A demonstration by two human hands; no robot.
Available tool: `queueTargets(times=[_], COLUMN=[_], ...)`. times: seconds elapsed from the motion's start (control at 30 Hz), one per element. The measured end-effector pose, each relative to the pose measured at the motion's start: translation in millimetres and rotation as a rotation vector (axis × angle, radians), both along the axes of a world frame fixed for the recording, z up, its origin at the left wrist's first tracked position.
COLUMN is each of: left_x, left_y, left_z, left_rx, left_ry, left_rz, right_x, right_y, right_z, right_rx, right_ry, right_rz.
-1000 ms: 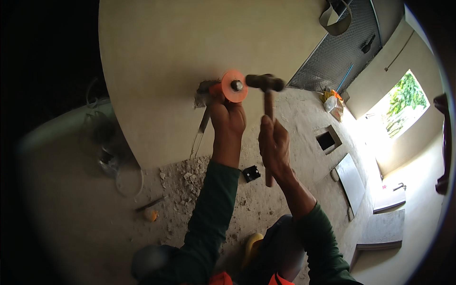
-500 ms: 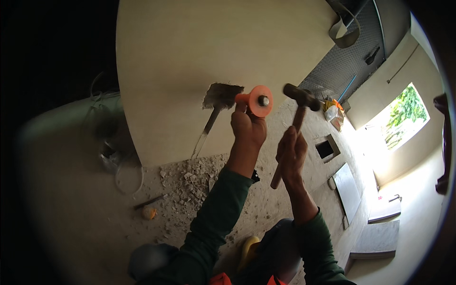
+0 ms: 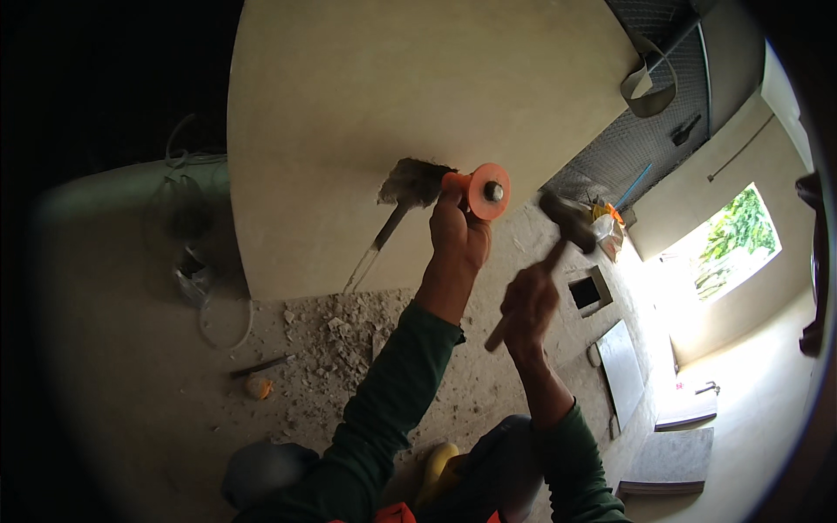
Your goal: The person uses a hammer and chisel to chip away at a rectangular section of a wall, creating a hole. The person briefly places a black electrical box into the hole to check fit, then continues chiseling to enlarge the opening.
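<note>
My left hand [image 3: 455, 248] is closed around a chisel with a round orange hand guard [image 3: 488, 209], its steel striking end toward me. The chisel's tip is hidden behind the guard, at the right edge of a rough hole [image 3: 403, 185] broken into a pale wall [image 3: 392, 87]. To the right, my right hand [image 3: 529, 305] grips the wooden handle of a hammer [image 3: 567, 222]. Its head is slightly blurred and held apart from the chisel. From the hole a narrow groove [image 3: 370, 253] runs down the wall.
Broken rubble [image 3: 344, 340] covers the floor below the wall, with a dark rod [image 3: 263, 366] and a small orange-yellow object [image 3: 258, 387] beside it. At the right are a square floor opening [image 3: 588, 293], a leaning pale panel [image 3: 621, 375] and a bag [image 3: 609, 235].
My right hand has swung the hammer back, its head now farther right and lower, away from the chisel. My left hand keeps the chisel at the hole. The whole view has shifted slightly.
</note>
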State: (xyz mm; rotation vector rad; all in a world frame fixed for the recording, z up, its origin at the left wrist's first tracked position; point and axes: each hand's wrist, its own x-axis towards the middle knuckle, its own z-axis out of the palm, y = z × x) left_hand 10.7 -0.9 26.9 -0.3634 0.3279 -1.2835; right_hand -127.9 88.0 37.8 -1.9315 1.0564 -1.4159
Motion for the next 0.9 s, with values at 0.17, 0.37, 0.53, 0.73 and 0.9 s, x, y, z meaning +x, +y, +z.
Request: queueTargets(times=[0.17, 0.37, 0.53, 0.73, 0.9], left_x=[9.3, 1.5, 4.5, 9.0, 9.4], left_y=[-5.0, 10.1, 13.1, 7.3, 7.1], left_z=[-8.1, -7.2, -4.1, 2.5, 9.8], left_rx=[0.008, 0.037, -0.157, -0.070, -0.064], left_ry=[-0.013, -0.063, -0.056, -0.024, 0.012], left_rz=[0.007, 0.032, 0.080, 0.036, 0.047], right_x=[0.0, 2.2, -0.7, 1.4, 6.0], right_y=[2.1, 2.6, 2.0, -0.2, 1.0], right_z=[0.5, 0.4, -2.6, -3.4, 5.0], right_rx=[0.217, -0.110, -0.141, -0.121, 0.169], right_ry=[0.117, -0.140, -0.103, -0.213, 0.268], right_rz=[-0.157, 0.079, 0.093, 0.155, -0.187])
